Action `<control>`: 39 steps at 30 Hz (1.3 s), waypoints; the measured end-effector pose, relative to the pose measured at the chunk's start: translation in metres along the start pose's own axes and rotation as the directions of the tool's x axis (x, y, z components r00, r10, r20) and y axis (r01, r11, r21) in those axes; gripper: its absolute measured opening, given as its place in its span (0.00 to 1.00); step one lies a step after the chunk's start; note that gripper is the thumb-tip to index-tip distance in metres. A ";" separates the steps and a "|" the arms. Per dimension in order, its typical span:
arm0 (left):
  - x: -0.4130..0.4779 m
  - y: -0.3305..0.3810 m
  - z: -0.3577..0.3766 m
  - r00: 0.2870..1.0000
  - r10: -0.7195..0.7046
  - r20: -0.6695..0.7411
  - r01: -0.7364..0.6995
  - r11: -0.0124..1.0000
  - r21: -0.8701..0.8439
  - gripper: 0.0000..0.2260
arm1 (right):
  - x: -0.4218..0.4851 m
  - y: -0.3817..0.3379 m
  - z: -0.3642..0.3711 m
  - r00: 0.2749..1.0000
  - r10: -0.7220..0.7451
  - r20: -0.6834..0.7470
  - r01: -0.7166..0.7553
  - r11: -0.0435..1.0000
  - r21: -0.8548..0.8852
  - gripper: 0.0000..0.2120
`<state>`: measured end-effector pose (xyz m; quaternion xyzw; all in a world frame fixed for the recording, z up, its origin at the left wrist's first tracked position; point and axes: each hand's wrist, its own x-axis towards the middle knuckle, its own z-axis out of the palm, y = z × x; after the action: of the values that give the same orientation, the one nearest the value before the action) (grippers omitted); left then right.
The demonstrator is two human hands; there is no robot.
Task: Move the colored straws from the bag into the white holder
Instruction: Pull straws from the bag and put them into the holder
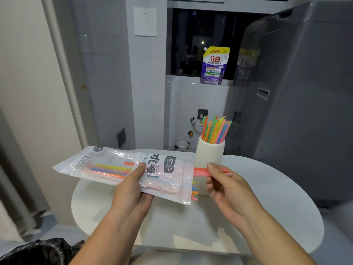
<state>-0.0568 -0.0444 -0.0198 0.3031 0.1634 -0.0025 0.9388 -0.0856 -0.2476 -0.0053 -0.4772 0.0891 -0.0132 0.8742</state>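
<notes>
A clear plastic straw bag (107, 165) with printed labels lies flat in the air above the table, held by my left hand (131, 190) from beneath, thumb on top. Several colored straws show inside it, and a few tips (194, 192) stick out of its open right end. My right hand (227, 186) pinches pink straws (200, 172) that reach halfway out of that opening. Just behind them stands the white holder (210, 152), upright, with several orange, green, yellow and blue straws (215, 131) in it.
A round white table (277, 197) carries the holder. A grey washing machine (305, 92) stands to the right. A purple detergent pouch (214, 66) rests on the window sill behind. A black plastic bag (38, 251) lies at the lower left.
</notes>
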 end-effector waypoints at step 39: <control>0.001 -0.013 0.005 0.988 -0.140 0.064 0.147 0.982 -0.118 0.10 | 0.015 -0.029 0.007 0.924 -0.382 0.013 0.360 0.859 -0.363 0.14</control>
<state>-0.0551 -0.0576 -0.0236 0.2320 0.1587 -0.0685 0.9572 -0.0675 -0.2592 0.0209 -0.6363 0.0223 -0.1788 0.7501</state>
